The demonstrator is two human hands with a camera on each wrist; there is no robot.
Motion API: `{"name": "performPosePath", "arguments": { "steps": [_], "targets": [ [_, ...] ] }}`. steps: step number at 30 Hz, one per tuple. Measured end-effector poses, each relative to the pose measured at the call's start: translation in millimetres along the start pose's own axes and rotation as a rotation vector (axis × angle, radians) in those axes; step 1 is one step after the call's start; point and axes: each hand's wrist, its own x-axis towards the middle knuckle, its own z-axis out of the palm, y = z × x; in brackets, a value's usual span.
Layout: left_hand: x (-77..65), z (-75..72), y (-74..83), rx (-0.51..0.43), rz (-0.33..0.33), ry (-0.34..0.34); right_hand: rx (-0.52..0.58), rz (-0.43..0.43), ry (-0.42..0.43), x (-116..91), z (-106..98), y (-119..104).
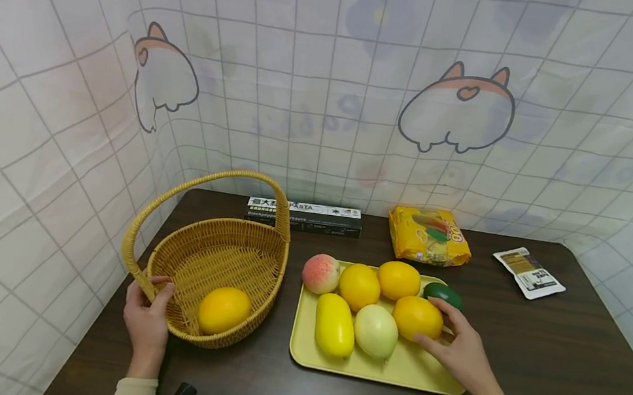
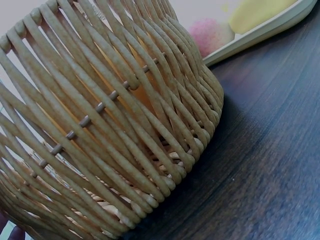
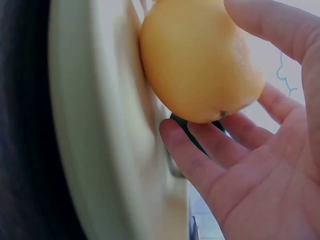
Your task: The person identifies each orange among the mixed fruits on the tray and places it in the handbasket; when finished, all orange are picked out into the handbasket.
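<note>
My left hand (image 1: 146, 318) grips the woven basket (image 1: 217, 231) at the foot of its tall handle, thumb over the rim. Inside the basket lies one orange (image 1: 224, 311). On the right, my right hand (image 1: 464, 354) has thumb and fingers around another orange (image 1: 417, 318) at the right of the yellow tray (image 1: 325, 365). In the right wrist view that orange (image 3: 195, 60) shows its stem end toward the palm, with the thumb on one side and the fingers on the other. The left wrist view is mostly filled by the basket's woven side (image 2: 115, 115).
The tray also bears a peach (image 1: 321, 274), two more orange fruits (image 1: 359, 287), a long yellow fruit (image 1: 335, 326), a pale green fruit (image 1: 376, 331) and a dark green one (image 1: 443, 295). Behind stand a pasta box (image 1: 314, 219), a yellow bag (image 1: 429, 236) and a white pouch (image 1: 529, 273).
</note>
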Motion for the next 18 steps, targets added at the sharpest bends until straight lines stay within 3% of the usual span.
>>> {"name": "performPosePath", "arguments": {
  "steps": [7, 18],
  "targets": [
    [0.5, -0.7, 1.9, -0.006, -0.004, -0.010, -0.022, 0.023, -0.017, 1.9, 8.0, 0.3],
    [-0.4, -0.2, 1.0, -0.016, -0.004, -0.004, -0.018, -0.023, 0.008, 2.9, 16.7, -0.3]
  ]
}}
